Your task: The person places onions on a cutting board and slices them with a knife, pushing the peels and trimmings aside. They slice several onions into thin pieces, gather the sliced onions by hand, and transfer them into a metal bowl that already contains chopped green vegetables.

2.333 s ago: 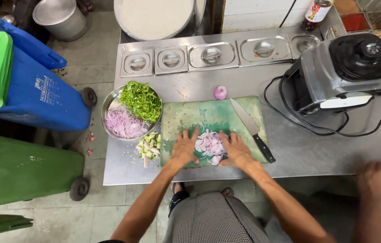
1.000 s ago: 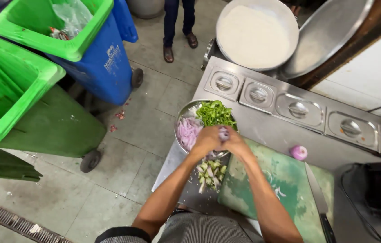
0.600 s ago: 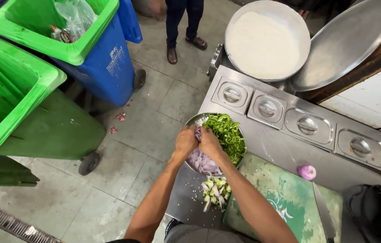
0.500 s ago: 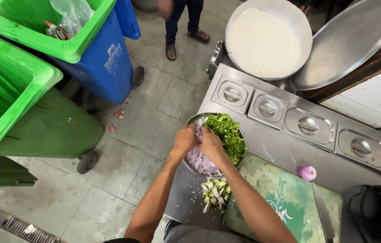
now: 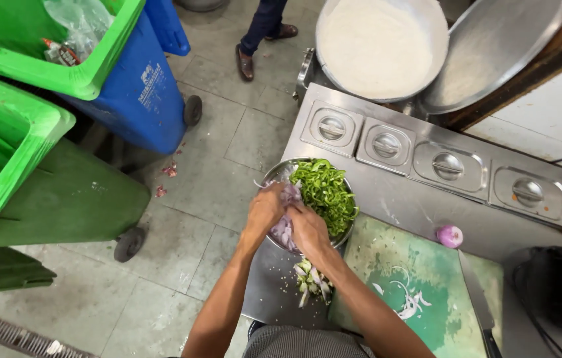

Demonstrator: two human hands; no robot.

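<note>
My left hand point(image 5: 264, 209) and my right hand point(image 5: 307, 230) are pressed together over a steel bowl point(image 5: 272, 176) at the counter's left end. Pale purple chopped onion point(image 5: 283, 232) shows between and under the curled fingers. Chopped green leaves point(image 5: 326, 192) fill the bowl's far half. A green cutting board point(image 5: 427, 278) lies to the right with a few onion slivers point(image 5: 408, 306) left on it. A knife point(image 5: 477, 301) rests on the board's right side. A small pile of onion trimmings point(image 5: 311, 282) sits on the steel between bowl and board.
A cut purple onion piece point(image 5: 450, 235) lies beyond the board. Lidded steel containers point(image 5: 387, 142) line the counter's back. A large pot of white food point(image 5: 377, 43) and its lid point(image 5: 493, 46) stand behind. Green bins point(image 5: 42, 172), a blue bin point(image 5: 141, 93) and another person's legs point(image 5: 261, 30) are left. A black appliance point(image 5: 560, 292) stands right.
Both hands gathered the chopped onion off the cutting board, carried it left and brought it down into the bowl. The board now holds only a few slivers.
</note>
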